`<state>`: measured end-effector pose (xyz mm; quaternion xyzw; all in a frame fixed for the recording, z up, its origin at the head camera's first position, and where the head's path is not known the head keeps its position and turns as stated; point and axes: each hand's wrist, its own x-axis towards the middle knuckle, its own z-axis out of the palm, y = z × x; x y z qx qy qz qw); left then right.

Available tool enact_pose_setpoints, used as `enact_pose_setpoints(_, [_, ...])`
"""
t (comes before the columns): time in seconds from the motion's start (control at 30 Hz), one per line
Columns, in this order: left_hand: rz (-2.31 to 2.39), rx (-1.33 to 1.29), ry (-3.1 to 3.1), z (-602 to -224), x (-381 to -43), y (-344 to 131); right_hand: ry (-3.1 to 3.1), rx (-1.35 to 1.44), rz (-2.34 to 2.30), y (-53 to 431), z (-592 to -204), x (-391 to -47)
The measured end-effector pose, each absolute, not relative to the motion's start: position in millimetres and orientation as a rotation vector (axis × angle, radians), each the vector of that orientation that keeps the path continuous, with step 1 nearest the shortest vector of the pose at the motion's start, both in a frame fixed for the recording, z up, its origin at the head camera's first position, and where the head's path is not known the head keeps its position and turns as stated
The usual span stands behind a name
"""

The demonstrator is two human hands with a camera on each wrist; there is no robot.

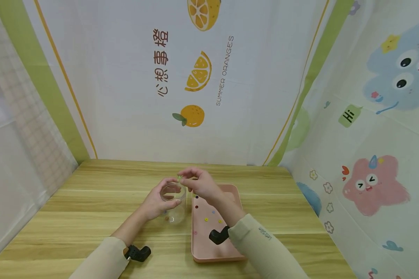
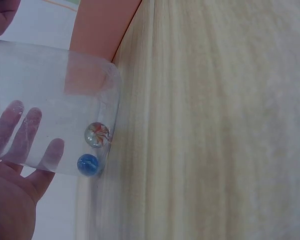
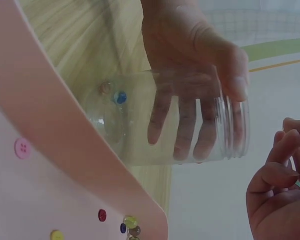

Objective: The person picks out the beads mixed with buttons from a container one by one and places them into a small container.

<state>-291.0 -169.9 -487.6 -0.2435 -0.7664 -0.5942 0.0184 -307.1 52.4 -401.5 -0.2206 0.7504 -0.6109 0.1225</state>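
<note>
A clear plastic jar (image 1: 176, 212) stands upright on the table, lidless, with my left hand (image 1: 155, 203) gripping it near the rim. Through its wall the left wrist view shows a blue marble (image 2: 88, 164) and a clear marble with orange-red swirls (image 2: 97, 134) at the bottom. My right hand (image 1: 203, 185) is above the jar's mouth, just to its right. Thumb and fingertips there pinch a small greenish marble (image 1: 179, 177), mostly hidden by the fingers.
Right of the jar lies a pink tray (image 1: 209, 250), its edge close to the jar. It holds scattered buttons, among them a pink button (image 3: 22, 148) and a dark red button (image 3: 102, 215). Several marbles (image 3: 131, 222) sit in its far corner. The right forearm crosses above the tray.
</note>
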Motion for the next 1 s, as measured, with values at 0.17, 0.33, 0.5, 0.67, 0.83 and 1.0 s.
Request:
enact_pose_setpoints(0.17, [-1.848, -0.751, -2.387, -487, -291, -170, 2.215, -0.637, -1.755, 49, -406, -308])
enact_pose_setpoints(0.33, [-1.844, -0.736, -2.400, -486, -292, -169, 2.224, -0.635, -1.761, 46, -409, -308])
enact_pose_setpoints(0.5, [-1.832, -0.717, -2.412, -485, -291, -169, 2.238, -0.640, -1.755, 42, -410, -306])
enact_pose_setpoints(0.67, [-1.830, -0.719, -2.412, -485, -290, -170, 2.233, -0.648, -1.751, 41, -412, -305])
enact_pose_setpoints(0.83, [-1.837, -0.720, -2.402, -485, -289, -170, 2.218, -0.657, -1.755, 42, -414, -306])
enact_pose_setpoints(1.0, [-1.834, -0.734, -2.392, -486, -290, -169, 2.208, -0.641, -1.765, 46, -412, -306])
